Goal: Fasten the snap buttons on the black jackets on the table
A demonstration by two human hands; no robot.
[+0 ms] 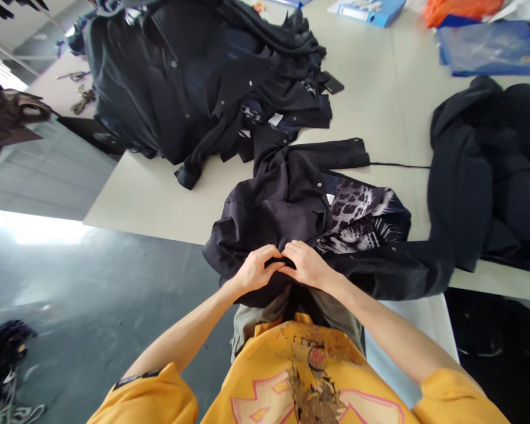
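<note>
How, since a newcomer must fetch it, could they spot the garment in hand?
Along the near edge of the pale table, in front of the big dark clothing pile, lies the dark garment. The left hand and right hand pinch it. Unlike its neighbours, it shows a broad grey animal print.

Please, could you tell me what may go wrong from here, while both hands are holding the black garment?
The black garment, pinched by the left hand and right hand, overhangs the near edge of the table, so it could slip down if released. A thin dark strip appears to stretch between a sleeve and the dark garments on the right; pulling might catch it. The pile of similar dark clothes lies close behind, so pieces could get mixed.
</note>
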